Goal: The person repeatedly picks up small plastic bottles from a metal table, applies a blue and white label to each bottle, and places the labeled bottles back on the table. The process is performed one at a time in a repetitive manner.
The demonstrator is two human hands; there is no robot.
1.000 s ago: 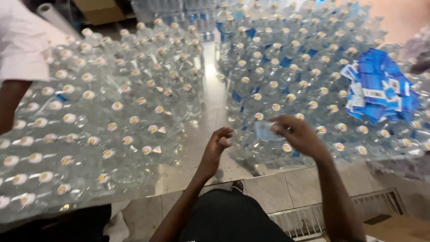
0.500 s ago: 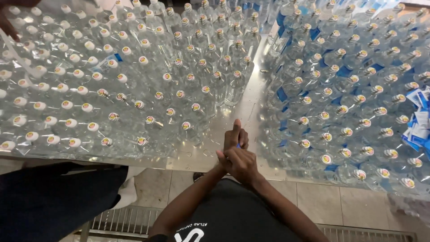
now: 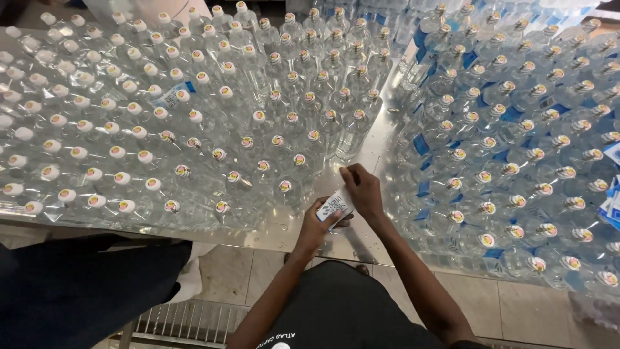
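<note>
Label (image 3: 335, 205) pinched between left hand (image 3: 321, 223) and right hand (image 3: 363, 191), unapplied; right bottles (image 3: 516, 155) labelled, left bottles (image 3: 161, 129) mostly bare

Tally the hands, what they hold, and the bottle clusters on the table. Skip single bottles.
Hands: 2, left hand and right hand
Held by both: 1 label
Bottle clusters: 2, left cluster and right cluster
Total: 5

A small white-and-blue label (image 3: 336, 205) is pinched between both hands. Blue wrap labels (image 3: 421, 143) band the bottles on the right. A white-and-blue label (image 3: 172, 95) lies among the left bottles; loose blue labels (image 3: 610, 208) show at the right edge.
</note>
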